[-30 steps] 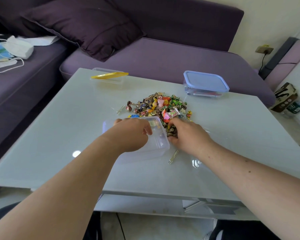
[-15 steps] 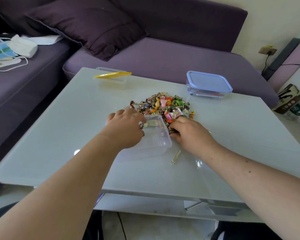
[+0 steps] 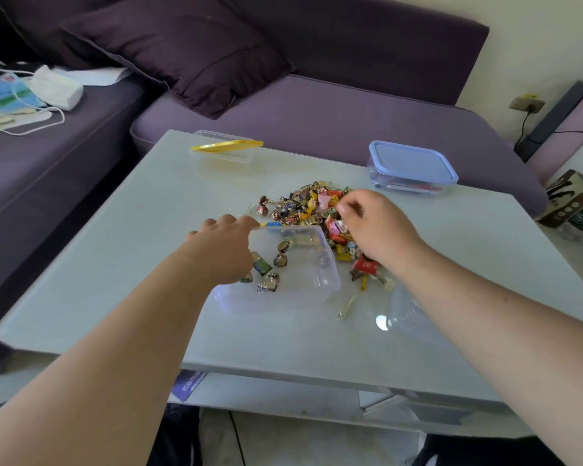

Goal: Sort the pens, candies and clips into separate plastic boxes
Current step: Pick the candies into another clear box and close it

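Observation:
A pile of wrapped candies (image 3: 298, 206) lies mid-table. In front of it stands an open clear plastic box (image 3: 317, 284) with several candies (image 3: 280, 258) inside. My left hand (image 3: 223, 250) lies over the box's left rim, fingers stretched past its far left corner and holding nothing I can see. My right hand (image 3: 376, 230) hovers over the pile's right side, its curled fingertips pinching at a candy. A gold paper clip (image 3: 346, 307) lies just right of the box. At the back stand a box with a loose yellow lid (image 3: 226, 148) and a closed blue-lidded box (image 3: 413, 163) with pens showing through its wall.
The white glass table (image 3: 115, 264) has a purple sofa (image 3: 350, 109) behind and to the left of it. A clear lid (image 3: 406, 319) lies by my right forearm. A carton (image 3: 567, 200) stands on the floor at the right. Masks and tissues (image 3: 53, 87) lie on the left seat.
My left hand has let candies fall into the clear box and slid towards its far left corner. My right hand has risen from the pile's near edge to its top.

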Available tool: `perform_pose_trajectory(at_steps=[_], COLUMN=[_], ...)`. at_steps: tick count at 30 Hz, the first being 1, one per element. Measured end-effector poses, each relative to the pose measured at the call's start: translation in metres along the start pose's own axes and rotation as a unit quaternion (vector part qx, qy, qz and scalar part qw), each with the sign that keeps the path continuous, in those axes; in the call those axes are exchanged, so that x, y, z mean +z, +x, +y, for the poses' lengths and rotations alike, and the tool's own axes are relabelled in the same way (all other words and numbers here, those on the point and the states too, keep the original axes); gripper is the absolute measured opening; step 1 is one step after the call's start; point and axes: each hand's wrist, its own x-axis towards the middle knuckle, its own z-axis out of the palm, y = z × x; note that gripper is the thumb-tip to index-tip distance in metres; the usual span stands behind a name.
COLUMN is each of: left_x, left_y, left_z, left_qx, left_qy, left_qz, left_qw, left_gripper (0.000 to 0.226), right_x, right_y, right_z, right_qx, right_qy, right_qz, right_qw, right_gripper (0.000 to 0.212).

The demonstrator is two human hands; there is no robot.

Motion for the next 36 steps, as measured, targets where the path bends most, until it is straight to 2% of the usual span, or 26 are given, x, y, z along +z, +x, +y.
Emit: perform_pose_trajectory(at_steps=[2,5,9,10,12,14,15,18,25,28,31,33,34,36], left_x=[0.0,-0.006,-0.008,-0.007,-0.003,0.001,0.002,0.002,-0.004,-0.004,-0.009,-0.013,-0.014,-0.016], left_y=[0.003,0.007,0.011,0.013,0.015,0.016,0.017,0.018,0.016,0.015,0.017,0.018,0.018,0.016], left_z=[-0.012,-0.025,-0.03,-0.028,-0.024,-0.02,-0.019,-0.02,-0.02,-0.016,-0.007,-0.001,0.0,-0.001], left_qx=[0.002,-0.043,-0.097,-0.099,-0.095,-0.079,-0.068,-0.061,-0.089,-0.071,-0.033,-0.019,-0.017,-0.013], left_qy=[0.008,0.002,-0.036,-0.054,-0.08,-0.061,-0.037,-0.002,-0.05,-0.08,-0.155,-0.234,-0.267,-0.296], left_qz=[0.0,0.032,0.063,0.059,0.048,0.05,0.056,0.065,0.052,0.085,0.149,0.169,0.17,0.17], left_qw=[1.0,0.999,0.993,0.992,0.991,0.994,0.995,0.996,0.993,0.991,0.976,0.957,0.948,0.94], left_gripper=[0.061,0.058,0.054,0.054,0.05,0.037,0.034,0.032,0.027,0.034,0.032,0.03,0.029,0.026], right_x=[0.004,0.029,0.044,0.044,0.042,0.041,0.042,0.044,0.048,0.038,0.018,0.011,0.01,0.012], right_y=[-0.009,-0.023,-0.023,-0.022,-0.02,-0.017,-0.015,-0.009,0.004,0.004,0.002,0.008,0.012,0.02], right_z=[0.012,0.014,0.012,0.015,0.02,0.023,0.022,0.013,-0.006,-0.003,-0.002,-0.013,-0.022,-0.04], right_qx=[-0.042,-0.12,-0.108,-0.092,-0.042,-0.003,0.007,0.002,0.015,0.04,0.098,0.064,0.028,-0.051], right_qy=[-0.099,-0.192,-0.179,-0.167,-0.126,-0.123,-0.139,-0.175,-0.219,-0.159,0.017,0.093,0.115,0.097], right_qz=[-0.05,-0.156,-0.121,-0.107,-0.082,-0.091,-0.102,-0.12,-0.16,-0.167,-0.026,0.057,0.057,-0.015], right_qw=[0.993,0.961,0.97,0.976,0.988,0.988,0.985,0.977,0.962,0.972,0.995,0.992,0.991,0.994], right_gripper=[0.013,0.036,0.022,0.025,0.044,0.058,0.059,0.05,0.022,0.02,0.019,0.017,0.016,0.014])
